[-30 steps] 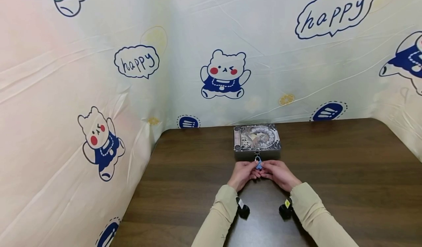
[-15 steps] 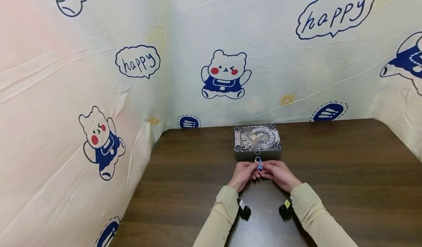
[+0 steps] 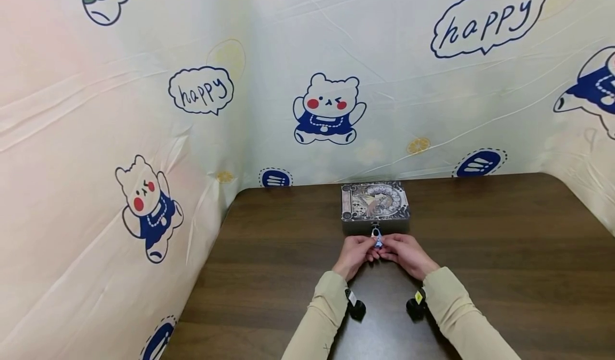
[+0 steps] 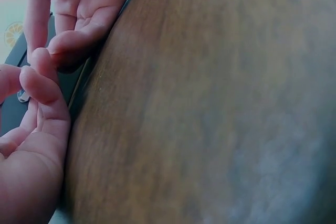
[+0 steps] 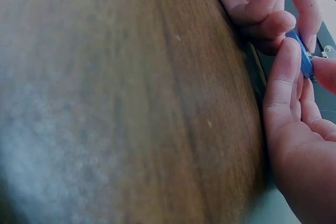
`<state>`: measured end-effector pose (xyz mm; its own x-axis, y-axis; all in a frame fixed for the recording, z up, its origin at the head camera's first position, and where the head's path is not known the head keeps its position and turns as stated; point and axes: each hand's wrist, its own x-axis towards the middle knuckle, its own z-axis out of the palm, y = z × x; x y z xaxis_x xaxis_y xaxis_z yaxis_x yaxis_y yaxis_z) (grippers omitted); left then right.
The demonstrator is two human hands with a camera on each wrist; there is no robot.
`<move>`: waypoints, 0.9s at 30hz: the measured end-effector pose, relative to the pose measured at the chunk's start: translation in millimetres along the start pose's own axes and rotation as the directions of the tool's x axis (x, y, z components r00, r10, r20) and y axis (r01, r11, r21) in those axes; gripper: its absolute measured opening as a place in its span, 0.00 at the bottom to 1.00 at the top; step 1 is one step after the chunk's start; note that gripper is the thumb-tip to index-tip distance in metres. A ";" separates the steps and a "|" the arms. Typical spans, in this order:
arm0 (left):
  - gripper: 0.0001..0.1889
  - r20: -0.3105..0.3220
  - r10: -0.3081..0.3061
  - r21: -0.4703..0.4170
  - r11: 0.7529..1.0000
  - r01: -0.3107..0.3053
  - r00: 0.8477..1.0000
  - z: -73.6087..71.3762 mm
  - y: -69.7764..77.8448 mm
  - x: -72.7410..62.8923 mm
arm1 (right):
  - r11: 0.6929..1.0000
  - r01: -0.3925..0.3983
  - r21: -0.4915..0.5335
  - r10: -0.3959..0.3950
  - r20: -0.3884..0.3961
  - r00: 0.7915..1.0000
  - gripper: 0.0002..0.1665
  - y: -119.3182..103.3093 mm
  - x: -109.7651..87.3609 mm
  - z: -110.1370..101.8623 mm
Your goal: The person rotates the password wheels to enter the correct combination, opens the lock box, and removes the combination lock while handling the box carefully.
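A small blue padlock (image 3: 378,241) hangs by its shackle from the metal clasp (image 3: 375,224) on the front of a dark box (image 3: 375,205) with an ornate printed lid. The left hand (image 3: 354,254) pinches the padlock from the left with thumb and fingers. From the other side the right hand (image 3: 405,253) pinches it too, and the fingertips of both hands meet around it. In the right wrist view the blue padlock body (image 5: 301,55) shows between the fingers. The left wrist view has it mostly hidden behind the fingertips (image 4: 39,85).
The box stands at the back of a brown wooden table (image 3: 269,274), near a pale curtain (image 3: 384,125) printed with cartoon bears. Another curtain side (image 3: 86,200) runs along the table's left. A black wrist camera (image 3: 357,310) sits beneath the left sleeve, another camera (image 3: 416,308) by the right sleeve.
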<state>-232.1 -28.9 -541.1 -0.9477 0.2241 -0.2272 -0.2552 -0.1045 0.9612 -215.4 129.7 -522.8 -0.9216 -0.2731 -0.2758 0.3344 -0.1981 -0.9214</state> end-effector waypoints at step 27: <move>0.16 -0.012 -0.030 -0.017 0.999 0.029 0.999 1.2 3.2 -1.3 | 1.000 -0.022 0.016 0.022 -0.023 0.999 0.20 2.2 2.3 -2.0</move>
<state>-231.4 -28.4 -537.5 -0.9420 0.2151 -0.2576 -0.2862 -0.1145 0.9513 -217.1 130.5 -526.0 -0.9181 -0.2561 -0.3025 0.3577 -0.2067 -0.9107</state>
